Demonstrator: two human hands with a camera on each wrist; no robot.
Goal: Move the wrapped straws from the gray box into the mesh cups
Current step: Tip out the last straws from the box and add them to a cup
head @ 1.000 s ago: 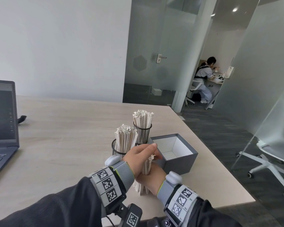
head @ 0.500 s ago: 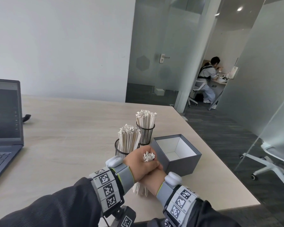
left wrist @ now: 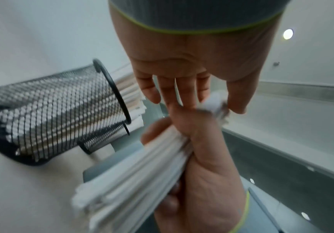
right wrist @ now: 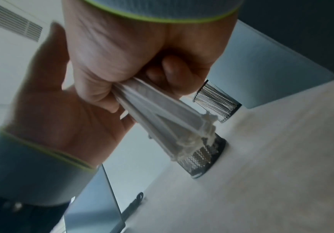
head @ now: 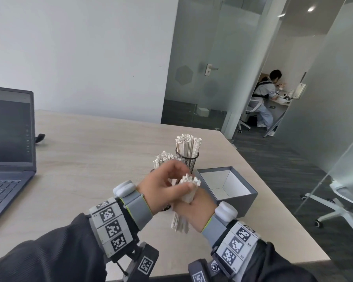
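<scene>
My right hand [head: 195, 210] grips a bundle of white wrapped straws [head: 179, 222] upright round its middle, just above the table. My left hand [head: 163, 184] is beside the bundle's crimped top, fingers straight and blurred, thumb against the top ends. In the left wrist view the straws [left wrist: 126, 181] run down out of the right hand's fist [left wrist: 206, 165]. Two black mesh cups stand behind the hands, both packed with straws: the far cup [head: 186, 162] is in full view and the near cup [left wrist: 52, 113] is mostly hidden in the head view. The gray box [head: 232, 202] stands open to the right and its white inside shows no straws.
An open laptop [head: 8, 139] sits at the table's left. The table's right edge [head: 273, 200] runs close past the box, with a white office chair [head: 342, 202] beyond it. A person sits at a desk in the far room.
My left hand, which was wrapped over the bundle and my right hand, has lifted and spread its fingers. The bundle's top now shows. The right hand keeps its grip.
</scene>
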